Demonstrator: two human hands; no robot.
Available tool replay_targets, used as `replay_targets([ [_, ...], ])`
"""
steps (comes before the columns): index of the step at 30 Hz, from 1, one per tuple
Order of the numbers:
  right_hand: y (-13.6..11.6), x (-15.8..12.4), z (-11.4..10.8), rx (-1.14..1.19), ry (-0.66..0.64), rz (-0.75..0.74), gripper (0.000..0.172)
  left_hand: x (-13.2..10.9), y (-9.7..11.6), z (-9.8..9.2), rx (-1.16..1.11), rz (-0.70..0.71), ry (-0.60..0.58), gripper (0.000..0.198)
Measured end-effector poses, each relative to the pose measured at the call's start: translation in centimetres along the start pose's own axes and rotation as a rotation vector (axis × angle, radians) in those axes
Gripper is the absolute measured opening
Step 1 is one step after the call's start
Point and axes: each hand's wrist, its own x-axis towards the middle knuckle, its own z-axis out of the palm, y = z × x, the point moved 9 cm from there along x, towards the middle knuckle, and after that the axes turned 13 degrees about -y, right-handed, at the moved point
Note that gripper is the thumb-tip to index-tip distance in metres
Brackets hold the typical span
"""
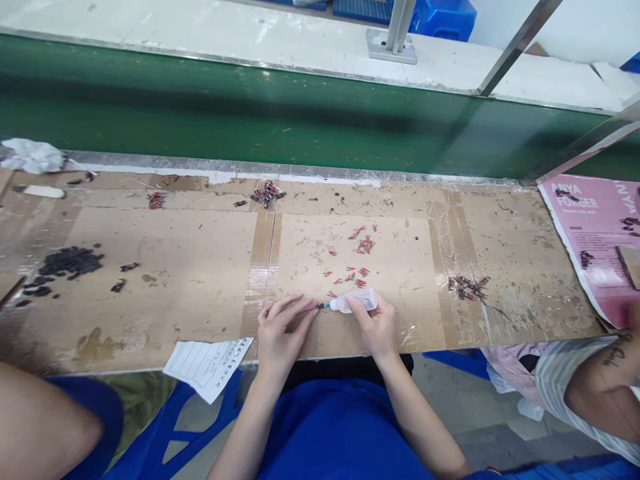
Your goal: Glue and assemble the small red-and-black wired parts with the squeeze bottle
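My right hand (379, 325) is wrapped round a small clear squeeze bottle (361, 300), which lies nearly level with its thin blue tip pointing left. My left hand (281, 328) pinches a tiny dark part (321, 306) between thumb and fingertips, low over the cardboard. The bottle's tip is at this part; whether they touch is too small to tell. Just beyond the bottle lie several small red-and-black pieces (361, 275), with another loose cluster of red pieces (367, 245) farther back.
Cardboard (200, 267) covers the bench. A pile of black parts (73, 262) lies left; dark-red heaps sit at the back (267, 193) and right (467, 287). A paper sheet (209, 367) overhangs the front edge. A green belt (250, 113) runs behind. People sit on both sides.
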Motion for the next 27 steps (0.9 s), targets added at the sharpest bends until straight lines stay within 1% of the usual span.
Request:
replay_targets([
  [3,-0.1,0.0,0.1,-0.025,-0.01,0.0,0.025,0.0,-0.1,0.1,-0.005,-0.012,-0.004,0.011],
  [8,-0.2,0.1,0.2,0.003,-0.025,-0.006,0.025,0.0,-0.3,0.1,-0.009,-0.039,-0.007,0.012],
  [18,-0.1,0.1,-0.2,0.016,0.027,-0.029,0.024,0.1,-0.2,0.1,-0.005,-0.02,-0.002,0.011],
  [20,-0.1,-0.1,-0.8,0.045,0.082,-0.05,0.023,0.1,-0.3,0.2,-0.012,-0.031,-0.013,0.011],
  [22,-0.1,-0.5,-2.1,0.095,0.19,-0.086,0.023,0.1,-0.4,0.3,-0.024,-0.037,-0.028,0.011],
  [25,-0.1,-1.3,-5.0,0.142,0.374,-0.143,0.027,0.2,-0.4,0.2,-0.039,-0.048,-0.045,0.013],
  [27,-0.5,-1.6,-7.2,0.114,0.468,-0.183,0.033,0.5,-0.4,0.0,-0.05,-0.066,-0.056,0.016],
])
